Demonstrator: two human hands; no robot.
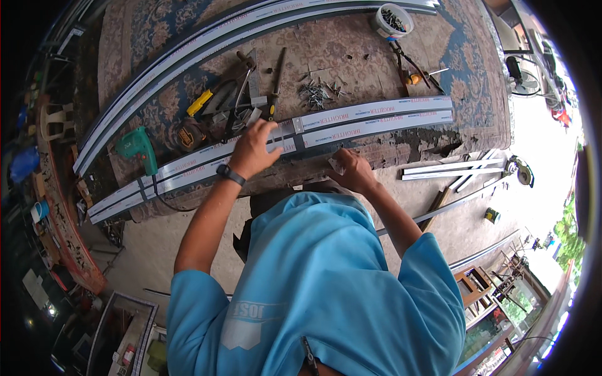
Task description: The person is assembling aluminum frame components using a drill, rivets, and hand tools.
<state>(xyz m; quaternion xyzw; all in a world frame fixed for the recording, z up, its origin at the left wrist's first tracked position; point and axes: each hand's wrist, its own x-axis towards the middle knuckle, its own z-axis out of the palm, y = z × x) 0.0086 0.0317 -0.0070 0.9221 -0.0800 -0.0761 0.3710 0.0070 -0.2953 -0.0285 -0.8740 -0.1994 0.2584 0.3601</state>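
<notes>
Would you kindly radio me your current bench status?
Left hand over silver strips, grip unclear; right hand at near edge of carpeted bench; loose screws beyond strips.

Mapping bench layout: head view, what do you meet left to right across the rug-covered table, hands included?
Green power tool, tape measure, left hand, pile of screws, right hand, white tub.

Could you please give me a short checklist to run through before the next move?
1. Left hand gripping something firmly: cannot tell; the grip is unclear.
2. Right hand away from the pliers: ok; it is by the table's near edge.
3. Green power tool out of both hands: ok; it lies to the left.
4. Its cord off the near strips: not ok; it appears to cross them.
5. All screws inside the white tub: not ok; a loose pile lies outside.
</notes>
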